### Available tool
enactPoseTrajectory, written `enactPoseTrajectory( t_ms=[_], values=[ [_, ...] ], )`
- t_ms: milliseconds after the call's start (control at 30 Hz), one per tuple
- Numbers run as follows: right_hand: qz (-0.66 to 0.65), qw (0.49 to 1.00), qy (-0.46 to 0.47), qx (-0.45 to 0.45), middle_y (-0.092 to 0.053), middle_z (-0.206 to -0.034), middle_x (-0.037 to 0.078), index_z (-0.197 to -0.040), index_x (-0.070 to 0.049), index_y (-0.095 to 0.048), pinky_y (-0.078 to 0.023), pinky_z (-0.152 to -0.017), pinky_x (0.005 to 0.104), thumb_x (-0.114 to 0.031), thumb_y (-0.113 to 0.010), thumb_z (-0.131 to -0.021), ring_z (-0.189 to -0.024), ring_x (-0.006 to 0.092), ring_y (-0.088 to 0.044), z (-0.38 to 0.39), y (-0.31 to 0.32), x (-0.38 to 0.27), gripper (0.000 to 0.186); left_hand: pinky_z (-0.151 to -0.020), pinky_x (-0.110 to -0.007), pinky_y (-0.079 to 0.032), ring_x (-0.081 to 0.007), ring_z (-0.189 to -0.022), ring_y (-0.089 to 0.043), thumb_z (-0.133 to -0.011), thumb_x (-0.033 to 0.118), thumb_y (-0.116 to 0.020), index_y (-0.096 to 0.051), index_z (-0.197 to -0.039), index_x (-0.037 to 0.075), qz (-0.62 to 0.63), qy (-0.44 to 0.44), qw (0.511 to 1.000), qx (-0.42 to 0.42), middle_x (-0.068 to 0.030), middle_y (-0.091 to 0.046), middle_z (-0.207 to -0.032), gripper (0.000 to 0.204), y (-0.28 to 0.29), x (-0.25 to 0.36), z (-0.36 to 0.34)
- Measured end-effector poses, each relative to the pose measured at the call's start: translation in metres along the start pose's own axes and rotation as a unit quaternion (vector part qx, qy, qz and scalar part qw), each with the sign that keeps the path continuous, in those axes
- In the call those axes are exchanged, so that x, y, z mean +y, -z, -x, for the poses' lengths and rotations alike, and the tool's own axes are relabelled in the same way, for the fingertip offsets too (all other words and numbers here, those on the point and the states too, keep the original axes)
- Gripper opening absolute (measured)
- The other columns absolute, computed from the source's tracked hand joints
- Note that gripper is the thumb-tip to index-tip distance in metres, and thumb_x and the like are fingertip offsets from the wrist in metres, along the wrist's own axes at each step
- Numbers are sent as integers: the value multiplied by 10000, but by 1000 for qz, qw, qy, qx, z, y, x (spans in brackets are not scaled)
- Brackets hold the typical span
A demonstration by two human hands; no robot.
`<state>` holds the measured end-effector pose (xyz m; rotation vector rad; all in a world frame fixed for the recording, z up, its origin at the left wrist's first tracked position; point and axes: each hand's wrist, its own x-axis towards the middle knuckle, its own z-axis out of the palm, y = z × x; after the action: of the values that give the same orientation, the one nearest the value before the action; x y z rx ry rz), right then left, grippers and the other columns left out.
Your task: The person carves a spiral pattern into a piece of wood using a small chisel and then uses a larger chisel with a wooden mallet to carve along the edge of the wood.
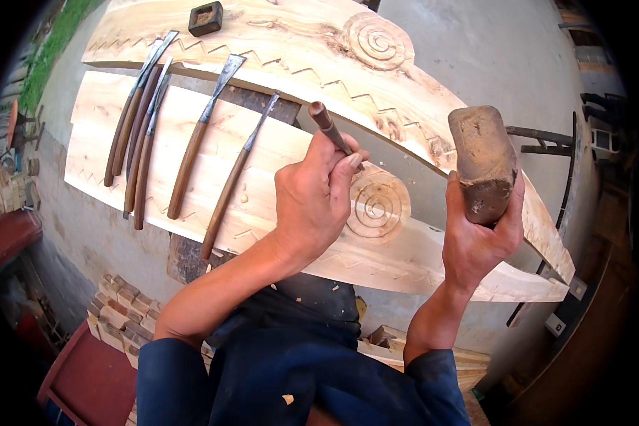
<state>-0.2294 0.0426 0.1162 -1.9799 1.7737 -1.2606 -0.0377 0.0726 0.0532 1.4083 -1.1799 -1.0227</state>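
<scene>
My left hand (316, 188) is closed round the wooden handle of a chisel (328, 124). Its blade end is hidden behind my fingers, close to the carved spiral (378, 206) on the nearer wooden board (440, 259). In my right hand (481, 245) is a worn, brown wooden block mallet (483, 160), held up to the right of the spiral, my thumb and fingers on its lower end. Several more chisels lie across the nearer board at left, among them a broad-bladed one (200, 135) and a narrow one (241, 174).
Beyond lies a second pale board (298, 53), carved with zigzag lines and another spiral (378, 40). A small dark hollow block (205, 18) rests on it. Stacked wood pieces (124, 312) and a red chair (92, 380) stand at lower left. Dark metal bars (547, 142) are at right.
</scene>
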Motion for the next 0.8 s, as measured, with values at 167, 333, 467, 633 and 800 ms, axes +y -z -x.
enactPoseTrajectory(
  t_ms=[167, 333, 467, 633, 800],
  values=[
    [-24, 998, 50, -15, -728, -1419, 132, -1461, -10, -661, -531, -1137, 381, 78, -878, -847, -1298, 243, -693, -4, -2, 0, 657, -874, -328, -673, -199, -980, -811, -1103, -22, -582, -610, -1221, -64, -33, -21, 999, 20, -181, -819, -1033, 129, -14, -13, 12],
    [-45, 997, 59, -32, -714, -1458, 137, -1473, -39, -664, -527, -1163, 404, 96, -883, -829, -1341, 272, -681, -5, -2, 1, 694, -861, -306, -657, -191, -971, -810, -1096, -42, -587, -632, -1230, -63, -15, -37, 999, 37, -169, -822, -1067, 142, -17, -25, 14],
    [-51, 995, 78, -39, -716, -1456, 140, -1470, -41, -664, -535, -1157, 408, 90, -906, -804, -1337, 278, -686, -7, 2, 2, 720, -844, -284, -636, -177, -959, -807, -1082, -48, -620, -682, -1202, -64, -72, -95, 993, 16, -154, -826, -1064, 137, -13, -27, 13],
    [-52, 993, 94, -39, -724, -1449, 137, -1465, -45, -665, -547, -1146, 412, 66, -940, -774, -1325, 285, -696, -8, 3, 1, 752, -704, -337, -627, -271, -817, -818, -1002, -78, -688, -718, -1055, -30, -32, -95, 993, 56, -134, -806, -1016, 77, -19, -28, 12],
    [-41, 993, 106, -36, -733, -1435, 134, -1463, -57, -669, -553, -1140, 411, 48, -954, -764, -1305, 280, -707, -10, 6, -1, 762, -688, -338, -619, -270, -781, -805, -997, -78, -690, -716, -1071, -23, -48, -112, 991, 48, -135, -807, -1014, 96, -20, -27, 12]
  ],
)
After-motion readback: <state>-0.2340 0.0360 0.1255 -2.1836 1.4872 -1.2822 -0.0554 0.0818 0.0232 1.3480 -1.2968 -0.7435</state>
